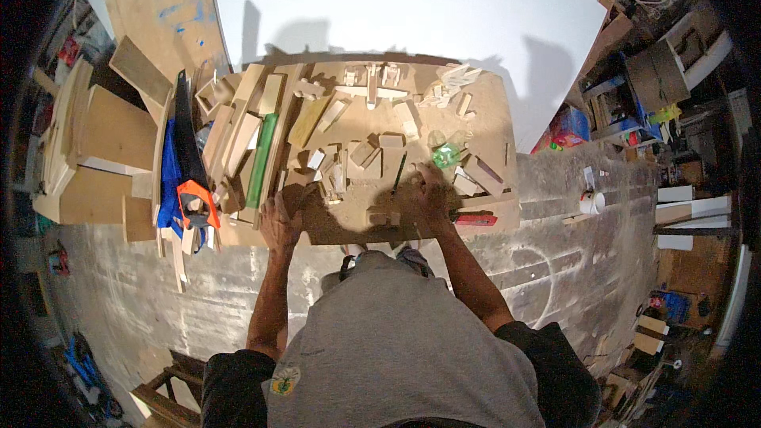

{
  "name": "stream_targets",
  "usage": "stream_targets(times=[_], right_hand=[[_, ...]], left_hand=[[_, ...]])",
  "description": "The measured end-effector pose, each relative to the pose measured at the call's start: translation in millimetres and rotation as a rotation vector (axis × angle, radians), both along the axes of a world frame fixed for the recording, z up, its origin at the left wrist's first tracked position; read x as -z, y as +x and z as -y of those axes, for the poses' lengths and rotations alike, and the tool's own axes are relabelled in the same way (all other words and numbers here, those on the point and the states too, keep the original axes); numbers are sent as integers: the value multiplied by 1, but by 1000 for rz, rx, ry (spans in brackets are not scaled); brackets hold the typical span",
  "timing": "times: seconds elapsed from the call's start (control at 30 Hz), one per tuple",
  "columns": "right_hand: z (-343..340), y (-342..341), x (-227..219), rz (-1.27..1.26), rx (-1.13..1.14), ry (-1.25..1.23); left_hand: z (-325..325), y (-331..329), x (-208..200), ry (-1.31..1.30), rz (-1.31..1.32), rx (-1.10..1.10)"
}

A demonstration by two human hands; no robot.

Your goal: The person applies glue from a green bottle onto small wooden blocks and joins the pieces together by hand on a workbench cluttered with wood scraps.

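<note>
My left hand (281,223) is at the near edge of the wooden work board (476,123), beside long wood strips and a green strip (261,160). Its fingers are apart, partly in shadow, and no held thing shows. My right hand (430,196) reaches over the board with its fingers stretched forward and seemingly empty. Left of it lies a dark pencil (399,173); just beyond is a small green bottle (446,155). A red utility knife (476,220) lies to its right. Small wood blocks (363,154) lie between my hands. A wooden toy airplane (372,88) stands at the far edge.
A handsaw with an orange handle (196,204) lies at the left over blue cloth (170,178). Wood panels (119,131) lean farther left. A large white sheet (412,4) lies beyond the board. A white cup (592,204) stands on the floor at the right.
</note>
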State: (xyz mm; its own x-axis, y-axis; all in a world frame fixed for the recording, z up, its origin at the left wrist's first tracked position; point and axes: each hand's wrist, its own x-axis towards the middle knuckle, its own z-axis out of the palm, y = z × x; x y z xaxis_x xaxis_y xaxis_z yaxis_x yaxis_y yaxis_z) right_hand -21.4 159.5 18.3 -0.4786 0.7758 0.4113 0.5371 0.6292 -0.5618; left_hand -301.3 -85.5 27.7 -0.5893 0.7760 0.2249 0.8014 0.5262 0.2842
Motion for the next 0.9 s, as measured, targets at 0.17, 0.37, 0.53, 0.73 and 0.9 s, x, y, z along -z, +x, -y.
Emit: stream_targets(times=[0.17, 0.37, 0.53, 0.73, 0.9], right_hand=[[7, -3, -19, 91, 37, -199], [-1, -51, 7, -89, -8, -282], [-13, -75, 23, 95, -80, -430], [-6, -90, 37, 108, -83, -464], [-6, -88, 29, 97, -167, -501]], left_hand=[[-5, 9, -2, -11, -68, -100], [-9, 23, -15, 43, 63, -183], [7, 54, -39, 172, 28, -320], [63, 99, -28, 118, 7, -473], [86, 137, -25, 88, 88, -580]])
